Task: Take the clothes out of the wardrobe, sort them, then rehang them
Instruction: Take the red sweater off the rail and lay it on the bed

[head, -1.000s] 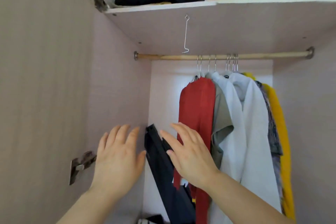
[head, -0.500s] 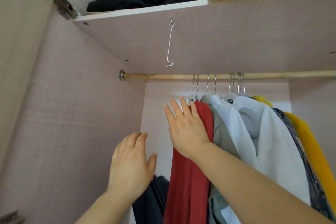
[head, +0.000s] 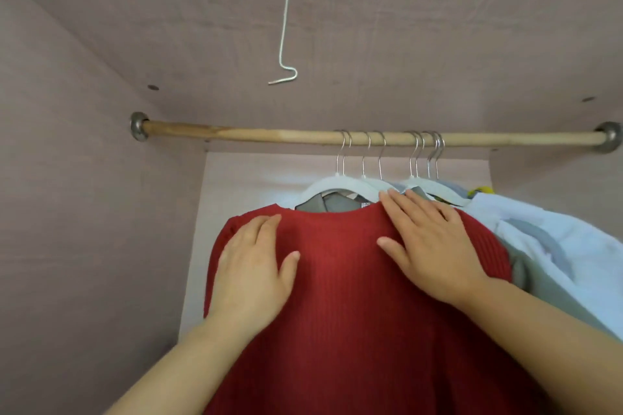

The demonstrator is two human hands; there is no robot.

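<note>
Your left hand (head: 251,266) lies flat on the red sweater (head: 337,307), fingers straight, holding nothing. Your right hand (head: 429,246) lies flat too, by the collar. The sweater hangs first in line on the wooden rail (head: 236,133). I think you should reach up to the white hangers (head: 323,185), find its own, and lift the hook off. Don't tug the knit. The side wall (head: 67,212) is on the left. A wire hook (head: 285,27) hangs above. More clothes (head: 556,246) crowd the right.
</note>
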